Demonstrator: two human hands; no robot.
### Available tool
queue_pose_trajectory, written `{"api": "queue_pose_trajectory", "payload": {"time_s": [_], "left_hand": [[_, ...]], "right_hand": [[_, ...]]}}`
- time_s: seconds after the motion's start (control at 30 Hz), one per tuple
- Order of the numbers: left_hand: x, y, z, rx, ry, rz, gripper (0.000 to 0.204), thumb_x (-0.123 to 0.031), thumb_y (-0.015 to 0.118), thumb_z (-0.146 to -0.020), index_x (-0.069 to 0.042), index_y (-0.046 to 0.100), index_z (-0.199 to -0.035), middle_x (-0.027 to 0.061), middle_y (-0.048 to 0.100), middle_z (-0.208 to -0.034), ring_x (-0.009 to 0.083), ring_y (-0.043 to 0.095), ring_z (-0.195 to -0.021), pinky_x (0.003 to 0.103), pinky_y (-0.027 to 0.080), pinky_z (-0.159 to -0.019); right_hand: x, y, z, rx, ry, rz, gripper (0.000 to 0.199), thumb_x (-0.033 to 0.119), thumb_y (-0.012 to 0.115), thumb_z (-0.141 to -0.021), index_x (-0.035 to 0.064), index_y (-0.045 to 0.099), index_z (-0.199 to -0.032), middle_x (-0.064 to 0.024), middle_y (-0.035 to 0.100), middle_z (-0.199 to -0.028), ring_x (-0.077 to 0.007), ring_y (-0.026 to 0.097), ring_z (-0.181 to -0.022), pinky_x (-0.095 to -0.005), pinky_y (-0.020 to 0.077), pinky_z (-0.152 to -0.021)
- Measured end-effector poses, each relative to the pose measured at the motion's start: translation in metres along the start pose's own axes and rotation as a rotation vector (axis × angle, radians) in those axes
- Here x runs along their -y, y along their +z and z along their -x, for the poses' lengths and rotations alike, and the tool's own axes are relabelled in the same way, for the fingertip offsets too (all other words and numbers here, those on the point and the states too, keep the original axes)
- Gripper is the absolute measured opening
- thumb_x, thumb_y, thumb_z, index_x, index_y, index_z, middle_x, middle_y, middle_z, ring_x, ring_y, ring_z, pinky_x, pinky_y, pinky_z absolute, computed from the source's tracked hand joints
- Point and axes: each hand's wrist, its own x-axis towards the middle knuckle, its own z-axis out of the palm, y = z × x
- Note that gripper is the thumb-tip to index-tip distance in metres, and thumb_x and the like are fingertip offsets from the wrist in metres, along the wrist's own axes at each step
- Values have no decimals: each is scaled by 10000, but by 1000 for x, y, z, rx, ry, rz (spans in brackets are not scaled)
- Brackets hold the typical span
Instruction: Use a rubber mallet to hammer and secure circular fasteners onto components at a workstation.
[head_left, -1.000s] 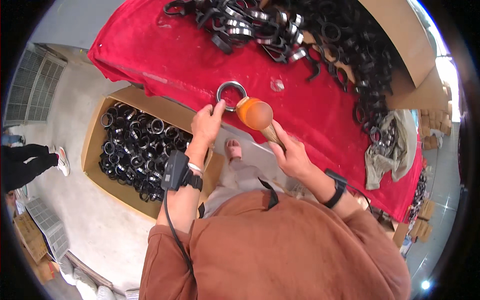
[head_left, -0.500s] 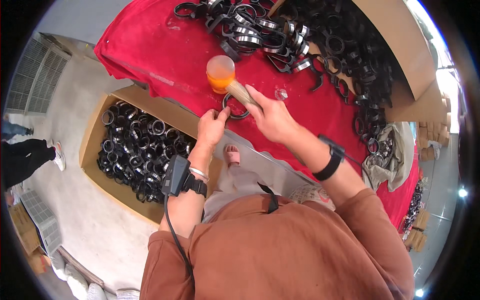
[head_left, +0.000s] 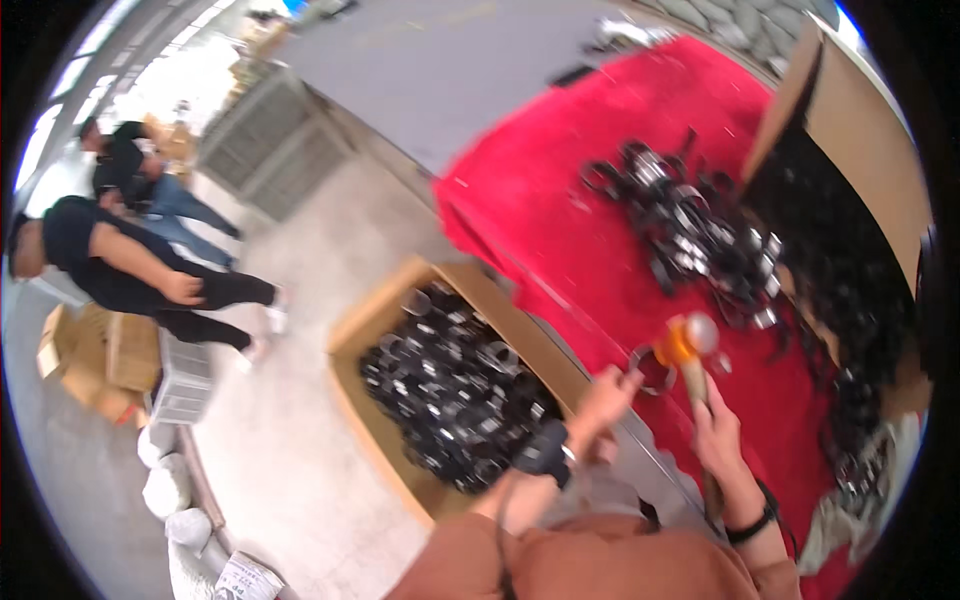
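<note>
My right hand [head_left: 718, 428] is closed around the wooden handle of a mallet [head_left: 683, 343] with an orange head and a pale face. The mallet head hovers over or beside a black ring [head_left: 655, 391] on the red cloth [head_left: 590, 270]. Pinched at the ring's near left side are the fingers of my left hand [head_left: 606, 398]. Farther along the cloth lies a heap of black and silver ring-shaped parts [head_left: 690, 225]. Motion blur hides the finer detail of the ring.
On the floor at left, a cardboard box [head_left: 350, 335] holds many similar rings. A larger carton [head_left: 865, 130] stands at right with dark parts spilling out. Two people [head_left: 110, 265] are at far left, near plastic crates [head_left: 275, 145]. White sacks [head_left: 168, 490] line the floor.
The view has swung left and up, bringing people and a grey table into sight. My left hand still holds the ring, and the mallet stays in my right hand, its head close to the ring.
</note>
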Motion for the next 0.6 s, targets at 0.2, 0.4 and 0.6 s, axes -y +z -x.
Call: {"api": "queue_pose_trajectory", "payload": {"time_s": [0.2, 0.4, 0.6], "left_hand": [[-8, -5, 26, 4, -87, -79, 543, -547, 413, -868, -30, 544, -971, 245, 599, -954, 381, 571, -961, 437, 433, -806], [-32, -8, 33, -15, -74, -65, 539, -554, 409, -875, -53, 547, -1020, 209, 612, -986, 378, 560, -1006, 442, 413, -860], [-19, -5, 21, -30, -70, -86, 548, -548, 405, -878, -37, 548, -1018, 231, 604, -998, 393, 557, -999, 458, 413, -854]], "right_hand": [[-9, 1, 13, 95, 107, -73, 470, 119, 418, -896, 51, 359, -1357, -220, 621, -1026, -243, 632, -870, -361, 477, -751], [-2, -1, 16, 28, -28, -41, 482, 71, 399, -876, 16, 350, -1352, -234, 567, -1148, -276, 595, -1008, -342, 448, -843], [-35, 7, -3, 1, -60, -67, 492, 54, 410, -868, 4, 348, -1353, -232, 555, -1179, -276, 566, -1076, -338, 426, -889]]}}
